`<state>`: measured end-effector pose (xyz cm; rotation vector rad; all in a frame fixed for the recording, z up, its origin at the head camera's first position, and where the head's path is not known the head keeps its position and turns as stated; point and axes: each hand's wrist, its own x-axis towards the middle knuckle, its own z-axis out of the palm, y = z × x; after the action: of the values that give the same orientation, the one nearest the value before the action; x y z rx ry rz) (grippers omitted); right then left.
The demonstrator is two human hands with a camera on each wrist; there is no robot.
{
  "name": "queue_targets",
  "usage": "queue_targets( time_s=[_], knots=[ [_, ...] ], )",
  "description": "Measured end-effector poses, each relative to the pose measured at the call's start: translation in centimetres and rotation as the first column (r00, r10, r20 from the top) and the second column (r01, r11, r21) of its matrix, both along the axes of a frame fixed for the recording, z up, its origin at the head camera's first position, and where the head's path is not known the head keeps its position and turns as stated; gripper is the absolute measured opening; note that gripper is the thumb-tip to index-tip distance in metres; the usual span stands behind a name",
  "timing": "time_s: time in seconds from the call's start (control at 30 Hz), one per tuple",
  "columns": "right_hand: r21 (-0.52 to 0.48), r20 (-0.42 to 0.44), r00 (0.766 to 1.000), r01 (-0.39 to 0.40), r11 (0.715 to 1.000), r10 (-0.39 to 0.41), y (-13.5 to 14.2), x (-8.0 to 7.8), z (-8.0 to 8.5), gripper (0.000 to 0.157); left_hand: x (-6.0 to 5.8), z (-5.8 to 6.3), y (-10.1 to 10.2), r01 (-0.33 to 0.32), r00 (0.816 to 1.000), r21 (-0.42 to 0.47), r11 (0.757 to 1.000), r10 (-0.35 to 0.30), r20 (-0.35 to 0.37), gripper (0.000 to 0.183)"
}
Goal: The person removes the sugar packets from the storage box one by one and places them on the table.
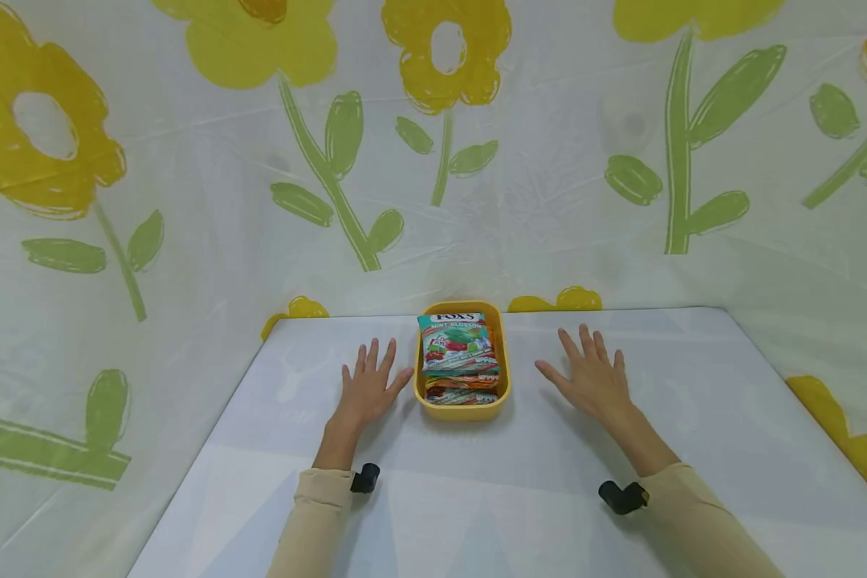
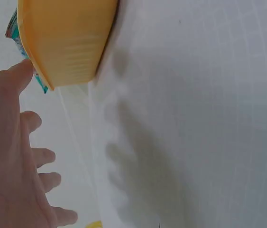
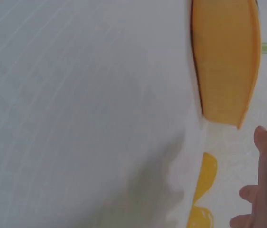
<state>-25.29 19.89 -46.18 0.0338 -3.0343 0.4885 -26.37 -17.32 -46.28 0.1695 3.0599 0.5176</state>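
Note:
A yellow plastic basket [image 1: 462,413] stands near the back of the white table, packed with candy bags. On top lies a teal bag of Fox's candy [image 1: 457,343] marked Mint Blossom; orange and striped bag edges show in front of it. To the basket's left, my left hand [image 1: 368,392] hovers palm down with fingers spread, its thumb close to the rim. My right hand [image 1: 591,381] is spread likewise on the other side, farther from the basket. Both hands hold nothing and cast shadows on the table. Each wrist view shows the basket's side wall [image 2: 71,42] beyond the thumb.
The white table [image 1: 433,498] reaches back to a hanging cloth [image 1: 549,160] printed with yellow flowers and green leaves. More of this cloth hangs at the left and right. A small black camera [image 1: 365,478] sits at my left cuff, another black camera [image 1: 623,498] at my right.

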Motion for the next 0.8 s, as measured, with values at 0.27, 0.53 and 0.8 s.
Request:
queue_targets(
  time_s=[0.27, 0.53, 0.8],
  knots=[
    [-0.143, 0.035, 0.999, 0.0, 0.99, 0.005, -2.0, -0.6, 1.0, 0.083, -0.2, 0.1, 0.8, -0.021, 0.998, 0.241, 0.97, 0.005, 0.067, 0.078],
    [-0.349, 0.043, 0.999, 0.001, 0.937, 0.015, -4.0, -1.1, 2.2, 0.076, -0.2, 0.1, 1.6, 0.018, 0.998, 0.377, 0.926, -0.037, 0.042, 0.072],
    [-0.438, 0.005, 1.0, 0.001, 0.899, 0.002, -5.9, -1.4, 3.3, 0.07, -0.3, -0.3, 1.9, 0.024, 1.0, 0.479, 0.877, -0.029, 0.002, 0.065]
  ],
)
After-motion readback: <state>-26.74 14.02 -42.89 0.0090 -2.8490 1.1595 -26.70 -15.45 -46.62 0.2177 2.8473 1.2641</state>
